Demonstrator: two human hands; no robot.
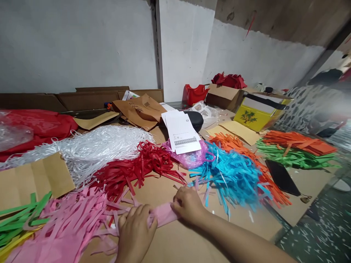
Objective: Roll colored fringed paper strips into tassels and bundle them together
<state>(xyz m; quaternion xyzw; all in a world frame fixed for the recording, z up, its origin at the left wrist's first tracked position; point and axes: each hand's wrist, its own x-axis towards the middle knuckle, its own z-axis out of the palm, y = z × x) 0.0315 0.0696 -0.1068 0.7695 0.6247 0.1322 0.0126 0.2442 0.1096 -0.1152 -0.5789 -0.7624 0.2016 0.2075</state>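
A strip of pink fabric [165, 214] stretches between my two hands, low over the brown cardboard table cover. My left hand [137, 230] has its fingers curled over the strip's left end. At the other end, my right hand [189, 204] pinches it between thumb and bent fingers. Left of my hands lies a heap of pink fabric strips [68, 223], with loose ends trailing beside my left hand. Red strips [128, 171] are piled just beyond it. A pile of blue strips [230, 175] sits to the right of my right hand.
White cords [101, 149] lie in a big heap at the left. Farther back are papers [181, 133], a brown bag [141, 109], a yellow box [260, 113] and a cardboard box [223, 96]. A dark phone [282, 177] lies near orange and green strips [293, 155] at the right edge.
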